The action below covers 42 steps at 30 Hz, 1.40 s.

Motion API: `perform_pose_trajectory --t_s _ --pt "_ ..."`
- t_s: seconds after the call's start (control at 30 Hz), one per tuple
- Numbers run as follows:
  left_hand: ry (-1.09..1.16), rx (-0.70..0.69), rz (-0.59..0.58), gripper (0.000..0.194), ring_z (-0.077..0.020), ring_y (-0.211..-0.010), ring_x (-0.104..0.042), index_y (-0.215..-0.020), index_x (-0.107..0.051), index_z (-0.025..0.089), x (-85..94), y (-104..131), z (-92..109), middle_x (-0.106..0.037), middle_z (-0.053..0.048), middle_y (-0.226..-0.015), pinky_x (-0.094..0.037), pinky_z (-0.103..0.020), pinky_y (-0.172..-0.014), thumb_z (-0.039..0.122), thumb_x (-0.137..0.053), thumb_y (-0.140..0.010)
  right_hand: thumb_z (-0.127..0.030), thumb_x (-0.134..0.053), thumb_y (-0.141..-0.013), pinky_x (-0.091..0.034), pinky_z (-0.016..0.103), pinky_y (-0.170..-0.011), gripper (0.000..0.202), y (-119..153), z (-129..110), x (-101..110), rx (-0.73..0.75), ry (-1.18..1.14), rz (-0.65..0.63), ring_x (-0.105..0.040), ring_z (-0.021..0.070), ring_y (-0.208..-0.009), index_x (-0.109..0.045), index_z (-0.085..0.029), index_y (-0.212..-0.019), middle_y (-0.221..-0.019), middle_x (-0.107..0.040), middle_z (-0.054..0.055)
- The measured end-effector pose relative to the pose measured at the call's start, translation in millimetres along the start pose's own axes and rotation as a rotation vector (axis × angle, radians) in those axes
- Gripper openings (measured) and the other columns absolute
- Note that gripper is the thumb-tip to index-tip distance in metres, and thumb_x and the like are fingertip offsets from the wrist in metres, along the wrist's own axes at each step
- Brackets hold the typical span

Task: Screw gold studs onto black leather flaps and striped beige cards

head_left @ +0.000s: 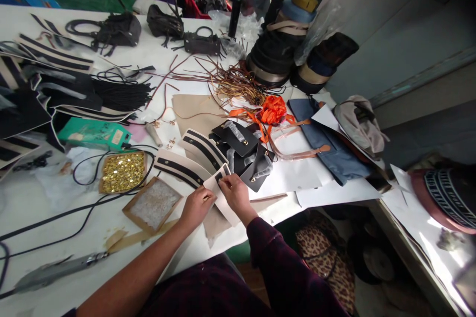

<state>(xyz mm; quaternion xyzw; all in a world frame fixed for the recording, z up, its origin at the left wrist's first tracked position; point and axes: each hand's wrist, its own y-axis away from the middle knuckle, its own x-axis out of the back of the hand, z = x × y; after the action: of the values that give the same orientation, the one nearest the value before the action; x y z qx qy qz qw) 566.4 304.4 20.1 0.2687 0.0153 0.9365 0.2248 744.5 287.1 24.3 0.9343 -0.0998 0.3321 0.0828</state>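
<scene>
Clearly, from the head view, both hands are at work on one pale strip (227, 212) with a dark patch near its far end, held just over the near edge of the desk (92, 235). The left hand (198, 204) has its fingers curled in, the tips pinching the strip's left edge. The right hand (235, 193) grasps the same strip from its other side, thumb and finger drawn together at the dark patch; they are so small and partly covered that I can't fairly say whether they grip the patch alone or the layer below too.

Just beyond the left hand lie two cream bands (181, 170) with black stripes and studs. Just past the right hand is a heap of black flaps (256, 171) with plastic-wrapped handles, and farther beyond it an orange ribbon bundle (274, 109). Left of the left hand sits a box of whitish bits (153, 203), then a box of gold-coloured pieces (123, 172). Well to the right of the right hand rests a blue bag (325, 146).
</scene>
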Motion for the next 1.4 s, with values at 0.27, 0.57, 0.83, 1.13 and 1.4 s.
perform_pose_trajectory --t_s 0.27,0.57,0.83,1.13,1.4 --pt "0.019 -0.020 -0.050 0.014 -0.0191 -0.078 -0.065 -0.074 -0.067 0.023 8.3 0.2 -0.2 -0.068 -0.001 -0.079 -0.047 -0.030 -0.075 0.025 -0.065 -0.087 -0.029 -0.063 -0.092 -0.046 0.030 -0.081 0.009 -8.1 -3.8 5.7 0.089 0.093 -0.008 -0.061 0.0194 -0.086 -0.069 -0.023 -0.090 -0.093 -0.064 0.004" --pt "0.046 0.006 -0.077 0.015 -0.0193 -0.079 -0.066 -0.076 -0.069 0.021 15.1 3.0 -2.7 -0.068 -0.002 -0.081 -0.048 -0.030 -0.075 0.029 -0.064 -0.088 -0.034 -0.072 -0.083 -0.050 0.031 -0.082 0.023 -20.7 0.2 13.8 0.023 -0.172 -0.002 -0.060 0.0177 -0.085 -0.071 -0.022 -0.102 -0.105 -0.063 0.005" --pt "0.054 0.031 -0.068 0.017 -0.0200 -0.079 -0.065 -0.077 -0.068 0.022 16.9 6.4 -2.3 -0.068 -0.002 -0.080 -0.048 -0.030 -0.075 0.033 -0.063 -0.088 -0.042 -0.064 -0.087 -0.045 0.027 -0.069 0.023 -2.9 -8.2 7.2 -0.199 -0.335 -0.161 -0.057 0.0165 -0.071 -0.068 -0.020 -0.082 -0.077 -0.064 -0.001" --pt "0.050 0.056 -0.067 0.015 -0.0210 -0.079 -0.067 -0.077 -0.071 0.022 19.3 9.6 -3.5 -0.071 -0.002 -0.080 -0.048 -0.030 -0.074 0.032 -0.065 -0.086 -0.039 -0.063 -0.085 -0.047 0.029 -0.074 0.021 -4.9 -6.6 -15.2 -0.216 -0.255 -0.090 -0.062 0.0179 -0.075 -0.070 -0.020 -0.081 -0.080 -0.069 0.001" --pt "0.074 0.065 -0.075 0.014 -0.0208 -0.078 -0.067 -0.077 -0.073 0.021 22.4 10.0 -12.8 -0.072 -0.003 -0.081 -0.049 -0.031 -0.074 0.031 -0.066 -0.085 -0.042 -0.074 -0.075 -0.048 0.028 -0.066 0.030 -14.1 -0.5 -19.8 -0.290 -0.173 -0.083 -0.059 0.0165 -0.067 -0.071 -0.019 -0.094 -0.076 -0.066 0.000"
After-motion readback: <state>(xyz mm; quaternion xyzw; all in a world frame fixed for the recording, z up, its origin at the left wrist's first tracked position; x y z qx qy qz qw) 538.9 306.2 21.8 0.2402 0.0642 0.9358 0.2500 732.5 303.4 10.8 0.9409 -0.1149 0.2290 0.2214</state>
